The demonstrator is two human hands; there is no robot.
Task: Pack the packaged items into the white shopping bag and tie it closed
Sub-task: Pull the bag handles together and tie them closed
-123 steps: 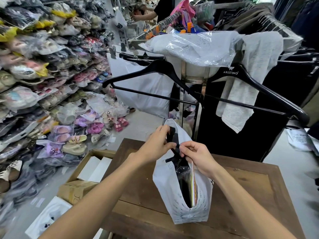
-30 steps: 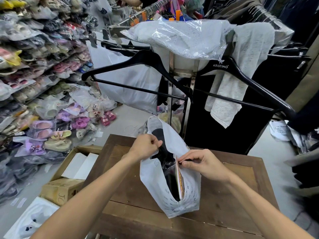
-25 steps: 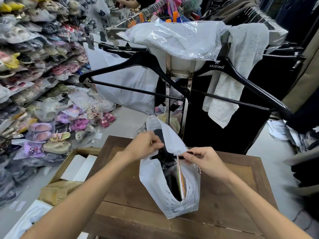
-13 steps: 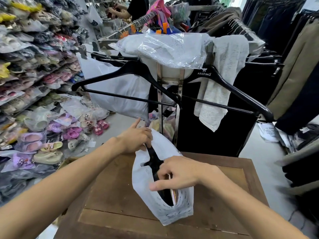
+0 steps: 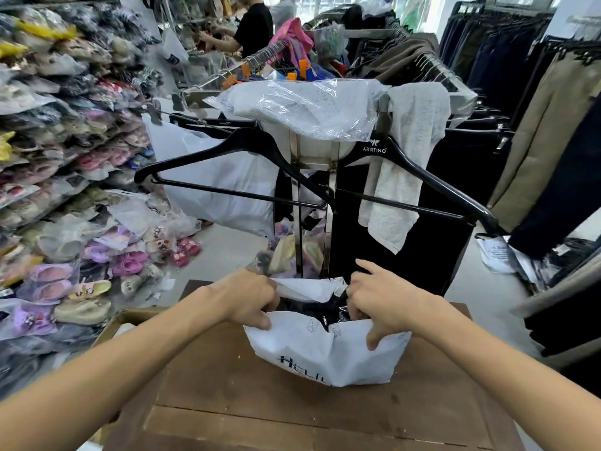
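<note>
The white shopping bag [image 5: 325,356] with dark lettering lies on the brown wooden table [image 5: 260,408], its broad side toward me. Dark packaged items [image 5: 312,309] show through the open mouth between the two top edges. My left hand [image 5: 250,299] grips the bag's left top edge. My right hand [image 5: 380,302] grips the right top edge, thumb pointing down over the front panel. Both hands hold the mouth spread apart.
Two black hangers [image 5: 234,164] hang on a metal stand [image 5: 296,203] just behind the table, with a plastic-wrapped garment [image 5: 302,105] on top. Bagged sandals [image 5: 65,190] pile at the left. A cardboard box [image 5: 113,323] sits left of the table. Clothes racks [image 5: 520,125] stand at the right. A person [image 5: 250,30] stands far back.
The bag has turned so its printed broad side faces me. My hands moved apart to its left and right top edges. The camera tilted upward, showing more of the shop.
</note>
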